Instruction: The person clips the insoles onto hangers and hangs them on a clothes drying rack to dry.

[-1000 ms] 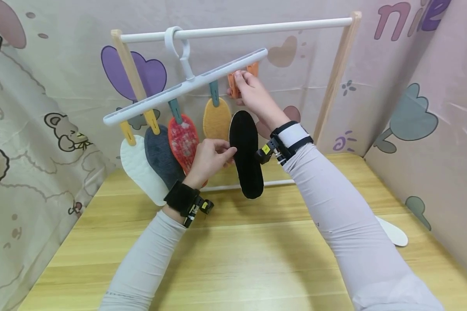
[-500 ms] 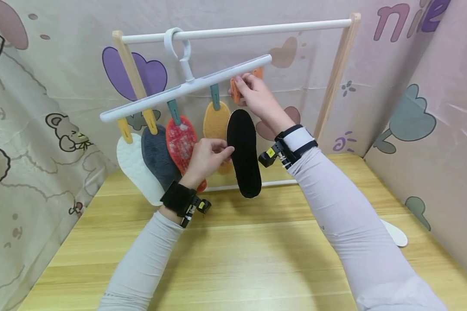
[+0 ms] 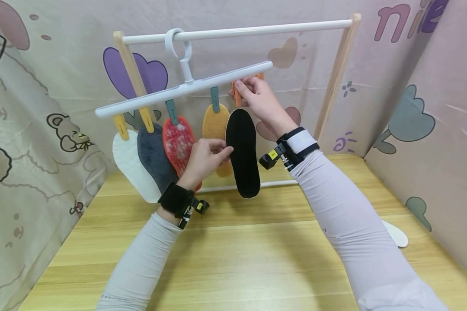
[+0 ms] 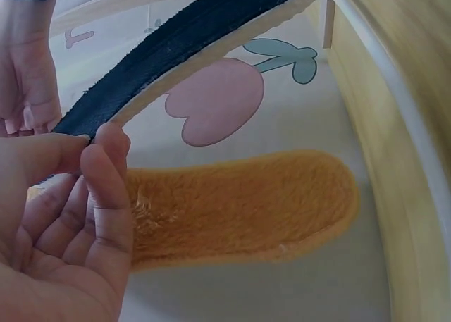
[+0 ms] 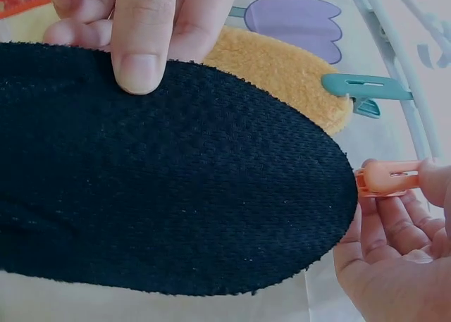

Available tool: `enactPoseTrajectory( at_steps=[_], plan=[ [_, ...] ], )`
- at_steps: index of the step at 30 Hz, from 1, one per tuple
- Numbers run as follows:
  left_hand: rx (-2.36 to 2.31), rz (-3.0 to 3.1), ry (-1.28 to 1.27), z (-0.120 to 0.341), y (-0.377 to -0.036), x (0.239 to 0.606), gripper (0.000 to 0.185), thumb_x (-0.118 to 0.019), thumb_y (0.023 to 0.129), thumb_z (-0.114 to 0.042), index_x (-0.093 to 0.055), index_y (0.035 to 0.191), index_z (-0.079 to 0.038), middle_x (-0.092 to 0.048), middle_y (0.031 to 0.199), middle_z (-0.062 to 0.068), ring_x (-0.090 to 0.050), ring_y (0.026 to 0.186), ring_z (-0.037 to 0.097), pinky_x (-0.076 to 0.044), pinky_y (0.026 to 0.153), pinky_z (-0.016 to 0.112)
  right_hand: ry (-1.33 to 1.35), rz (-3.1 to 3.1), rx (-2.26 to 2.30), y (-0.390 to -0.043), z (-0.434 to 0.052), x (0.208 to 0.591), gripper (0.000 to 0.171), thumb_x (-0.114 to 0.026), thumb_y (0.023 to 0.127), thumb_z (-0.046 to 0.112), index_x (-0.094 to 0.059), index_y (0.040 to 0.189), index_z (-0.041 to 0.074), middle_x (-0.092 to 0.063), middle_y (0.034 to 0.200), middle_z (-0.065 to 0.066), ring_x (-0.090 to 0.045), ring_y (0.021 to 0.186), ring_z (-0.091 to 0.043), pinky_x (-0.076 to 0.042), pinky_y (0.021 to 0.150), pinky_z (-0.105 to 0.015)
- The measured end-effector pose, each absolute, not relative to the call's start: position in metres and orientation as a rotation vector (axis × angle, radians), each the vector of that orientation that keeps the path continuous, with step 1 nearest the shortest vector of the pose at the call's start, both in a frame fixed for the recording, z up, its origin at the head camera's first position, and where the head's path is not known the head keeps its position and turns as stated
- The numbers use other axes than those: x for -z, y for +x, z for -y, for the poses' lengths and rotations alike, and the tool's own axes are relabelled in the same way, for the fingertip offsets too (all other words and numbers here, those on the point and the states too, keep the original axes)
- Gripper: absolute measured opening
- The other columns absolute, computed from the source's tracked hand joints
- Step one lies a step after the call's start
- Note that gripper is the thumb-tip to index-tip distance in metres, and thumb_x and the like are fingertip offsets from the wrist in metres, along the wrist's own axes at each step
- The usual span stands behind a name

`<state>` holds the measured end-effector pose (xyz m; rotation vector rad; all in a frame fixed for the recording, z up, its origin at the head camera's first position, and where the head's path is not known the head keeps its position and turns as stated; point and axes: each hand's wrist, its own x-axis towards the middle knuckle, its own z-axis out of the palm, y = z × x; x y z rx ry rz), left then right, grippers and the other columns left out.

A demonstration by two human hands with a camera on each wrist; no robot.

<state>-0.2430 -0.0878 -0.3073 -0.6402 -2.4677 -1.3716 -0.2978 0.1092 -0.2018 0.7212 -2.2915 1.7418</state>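
Observation:
My left hand (image 3: 208,156) pinches the left edge of an upright black insole (image 3: 244,160) between thumb and fingers; the left wrist view shows its pale underside edge. Just above the insole's top end, my right hand (image 3: 257,96) pinches an orange clothespin (image 3: 237,95) hanging from the tilted white hanger (image 3: 187,88). In the right wrist view the clothespin's tip (image 5: 370,179) is right at the insole's rounded end. A second orange clothespin (image 3: 260,76) is mostly hidden behind the right hand. A fuzzy yellow insole (image 3: 215,123) hangs behind from a teal clothespin (image 3: 215,99).
White (image 3: 132,162), dark grey (image 3: 154,151) and red (image 3: 177,140) insoles hang at the hanger's left. The hanger hooks over the white rail (image 3: 257,31) of a wooden-legged rack. Another white insole (image 3: 397,235) lies on the wooden table (image 3: 241,259) at right.
The hanger's right end has come down and its left end has risen, so it tilts less. My right hand and the orange clothespin have lowered slightly; the black insole has shifted slightly left.

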Motion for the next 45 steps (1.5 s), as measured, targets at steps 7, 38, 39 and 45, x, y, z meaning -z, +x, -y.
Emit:
enactPoseTrajectory(
  at_steps=[7, 38, 39, 45],
  plan=[
    [1.374, 2.460, -0.653, 0.0869, -0.2420, 0.3051, 0.019, -0.073, 0.105, -0.021, -0.079, 0.101, -0.003, -0.079, 0.082, 0.014, -0.077, 0.075, 0.035, -0.060, 0.065, 0.025, 0.718, 2.290, -1.763, -0.2976, -0.1107, 0.2024, 0.043, -0.049, 0.115, 0.025, -0.053, 0.150, 0.000, -0.066, 0.143, -0.021, -0.067, 0.132, -0.027, -0.056, 0.107, -0.034],
    [1.348, 2.425, -0.645, 0.0889, -0.2437, 0.2987, 0.020, -0.073, 0.105, -0.020, -0.079, 0.098, -0.003, -0.079, 0.081, 0.015, -0.077, 0.075, 0.033, -0.055, 0.063, 0.024, 0.779, 2.270, -1.736, -0.2973, -0.1092, 0.2071, 0.041, -0.049, 0.116, 0.026, -0.057, 0.144, -0.002, -0.071, 0.133, -0.018, -0.068, 0.121, -0.020, -0.051, 0.107, -0.029],
    [1.346, 2.426, -0.643, 0.0891, -0.2435, 0.2984, 0.020, -0.073, 0.105, -0.020, -0.079, 0.098, -0.003, -0.079, 0.081, 0.015, -0.076, 0.074, 0.033, -0.055, 0.063, 0.024, 0.773, 2.271, -1.742, -0.2973, -0.1089, 0.2073, 0.041, -0.050, 0.115, 0.027, -0.057, 0.144, -0.001, -0.071, 0.133, -0.017, -0.068, 0.122, -0.020, -0.050, 0.109, -0.029],
    [1.326, 2.423, -0.642, 0.0892, -0.2441, 0.2972, 0.019, -0.073, 0.104, -0.021, -0.080, 0.098, -0.004, -0.079, 0.080, 0.013, -0.075, 0.071, 0.027, -0.054, 0.062, 0.025, 0.762, 2.263, -1.797, -0.2985, -0.1083, 0.2079, 0.039, -0.051, 0.115, 0.027, -0.057, 0.142, -0.001, -0.071, 0.135, -0.019, -0.068, 0.130, -0.024, -0.044, 0.123, -0.031]
  ],
)
